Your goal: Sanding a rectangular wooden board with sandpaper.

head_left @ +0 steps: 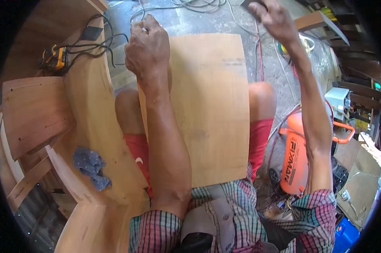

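Observation:
A flat, pale wooden board (211, 109) lies across my lap, over my knees. My left hand (148, 50) is closed in a fist at the board's far left corner. A tiny pale bit shows between its fingers, but what it holds cannot be made out. Out beyond the board's far right corner, my right hand (277, 23) is raised, with its fingers closed around a dark flat piece (248, 5). That piece is cut off by the upper rim of the picture, so its kind is unclear.
Left of me stands wooden furniture (89, 101) bearing a crumpled blue cloth (91, 166) and a yellow-black tool (55, 57) with dark cables. An orange air compressor (295, 156) stands at my right. Cables (194, 5) and a red hose (260, 63) run across the concrete floor.

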`<move>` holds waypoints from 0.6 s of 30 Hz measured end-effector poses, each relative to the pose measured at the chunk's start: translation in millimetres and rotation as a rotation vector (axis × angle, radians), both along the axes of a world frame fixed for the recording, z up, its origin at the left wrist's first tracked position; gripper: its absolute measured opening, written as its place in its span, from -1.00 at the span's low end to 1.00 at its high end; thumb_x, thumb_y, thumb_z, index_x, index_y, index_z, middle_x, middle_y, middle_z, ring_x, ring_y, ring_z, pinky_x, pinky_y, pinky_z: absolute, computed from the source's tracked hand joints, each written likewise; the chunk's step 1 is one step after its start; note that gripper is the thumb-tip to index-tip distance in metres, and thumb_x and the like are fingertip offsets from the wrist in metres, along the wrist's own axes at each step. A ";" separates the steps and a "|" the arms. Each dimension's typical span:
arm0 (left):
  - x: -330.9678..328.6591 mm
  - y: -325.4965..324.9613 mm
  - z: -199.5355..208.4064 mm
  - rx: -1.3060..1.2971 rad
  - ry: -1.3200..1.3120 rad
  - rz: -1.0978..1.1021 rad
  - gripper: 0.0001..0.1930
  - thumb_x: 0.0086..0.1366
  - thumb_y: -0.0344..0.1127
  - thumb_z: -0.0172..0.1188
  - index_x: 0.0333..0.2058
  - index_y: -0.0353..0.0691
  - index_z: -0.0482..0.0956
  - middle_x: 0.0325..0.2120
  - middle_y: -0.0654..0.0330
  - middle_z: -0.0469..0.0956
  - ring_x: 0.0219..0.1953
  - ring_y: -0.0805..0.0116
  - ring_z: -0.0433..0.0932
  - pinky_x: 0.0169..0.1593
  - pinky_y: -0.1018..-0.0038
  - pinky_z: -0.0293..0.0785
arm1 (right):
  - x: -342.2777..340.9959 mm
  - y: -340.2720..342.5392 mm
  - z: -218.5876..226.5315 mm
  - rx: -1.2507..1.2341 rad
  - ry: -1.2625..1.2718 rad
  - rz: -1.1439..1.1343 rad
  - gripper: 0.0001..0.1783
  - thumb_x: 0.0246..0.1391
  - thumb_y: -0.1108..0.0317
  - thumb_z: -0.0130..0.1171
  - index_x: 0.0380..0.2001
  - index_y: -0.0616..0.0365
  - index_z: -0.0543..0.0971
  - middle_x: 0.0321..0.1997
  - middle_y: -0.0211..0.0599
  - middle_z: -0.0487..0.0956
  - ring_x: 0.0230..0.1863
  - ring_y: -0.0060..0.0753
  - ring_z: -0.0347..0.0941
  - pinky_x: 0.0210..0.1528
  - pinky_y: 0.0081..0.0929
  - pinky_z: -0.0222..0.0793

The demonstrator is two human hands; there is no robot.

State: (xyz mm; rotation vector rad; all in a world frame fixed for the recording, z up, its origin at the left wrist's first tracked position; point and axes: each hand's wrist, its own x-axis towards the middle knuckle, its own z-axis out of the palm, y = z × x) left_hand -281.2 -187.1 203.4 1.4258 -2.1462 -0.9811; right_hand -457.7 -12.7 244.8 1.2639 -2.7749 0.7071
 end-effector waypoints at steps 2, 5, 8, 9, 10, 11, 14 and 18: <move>-3.2 -8.6 -5.3 -0.005 -0.025 -0.003 -0.46 0.31 0.09 -0.26 -0.13 -0.18 0.57 -0.24 -0.23 0.57 -0.09 -0.24 0.49 0.03 0.06 0.36 | 33.5 -2.3 -9.1 0.021 -0.143 0.317 -0.67 0.10 0.34 0.15 -0.05 0.17 0.53 -0.13 -0.18 0.58 -0.13 -0.27 0.53 -0.06 -0.47 0.41; 1.8 -9.2 -6.4 -0.009 -0.020 -0.017 -0.46 0.31 0.10 -0.25 -0.13 -0.17 0.58 -0.23 -0.22 0.57 -0.08 -0.25 0.49 0.03 0.06 0.35 | 32.5 -2.5 -36.0 -0.027 -0.107 0.511 -0.69 0.13 0.33 0.13 -0.05 0.15 0.53 -0.09 -0.18 0.58 -0.10 -0.28 0.53 -0.06 -0.47 0.40; -2.4 -5.9 -4.2 0.005 0.013 -0.012 -0.45 0.31 0.11 -0.25 -0.13 -0.18 0.57 -0.23 -0.23 0.56 -0.07 -0.25 0.49 0.04 0.06 0.35 | -8.0 21.1 -27.4 0.097 0.089 0.106 -0.62 0.16 0.34 0.10 0.06 0.10 0.46 -0.03 -0.20 0.57 -0.06 -0.28 0.52 -0.02 -0.48 0.39; -3.0 -6.7 -3.6 0.011 -0.004 -0.009 -0.45 0.31 0.11 -0.26 -0.12 -0.18 0.57 -0.22 -0.23 0.56 -0.07 -0.25 0.48 0.04 0.06 0.35 | -9.7 17.4 -21.9 0.136 0.043 -0.086 -0.60 0.16 0.36 0.10 0.09 0.09 0.44 -0.03 -0.21 0.57 -0.05 -0.29 0.51 -0.01 -0.49 0.38; -2.0 -7.8 -3.7 0.004 -0.002 -0.001 -0.45 0.31 0.11 -0.26 -0.12 -0.18 0.57 -0.22 -0.23 0.56 -0.07 -0.25 0.48 0.04 0.06 0.35 | -5.1 13.8 -23.9 0.129 0.045 -0.079 -0.60 0.16 0.36 0.10 0.09 0.09 0.44 -0.03 -0.21 0.57 -0.05 -0.29 0.51 -0.01 -0.49 0.38; -0.5 -8.4 -4.1 -0.003 0.003 -0.006 -0.45 0.31 0.11 -0.26 -0.12 -0.18 0.56 -0.21 -0.24 0.56 -0.07 -0.26 0.48 0.04 0.06 0.35 | 5.6 12.5 -29.8 -0.048 -0.163 0.050 -0.59 0.16 0.36 0.10 0.09 0.09 0.43 -0.02 -0.20 0.57 -0.04 -0.30 0.51 0.00 -0.49 0.38; 0.1 -11.1 -5.2 0.023 -0.003 -0.014 -0.45 0.32 0.11 -0.26 -0.10 -0.18 0.55 -0.20 -0.23 0.55 -0.05 -0.24 0.48 0.04 0.07 0.35 | 72.5 -23.6 -20.2 -0.233 -0.331 0.333 -0.60 0.13 0.31 0.09 0.05 0.15 0.47 -0.06 -0.04 0.56 -0.05 -0.14 0.50 0.02 -0.38 0.38; 5.6 -29.6 -16.5 0.114 0.149 -0.045 -0.50 0.32 0.06 -0.16 -0.08 -0.22 0.54 -0.27 -0.17 0.58 -0.13 -0.11 0.54 0.00 0.15 0.37 | 53.8 -37.9 -30.0 0.156 0.096 0.294 -0.58 0.16 0.20 0.06 0.04 0.15 0.47 -0.04 -0.03 0.55 -0.01 -0.13 0.50 0.03 -0.36 0.37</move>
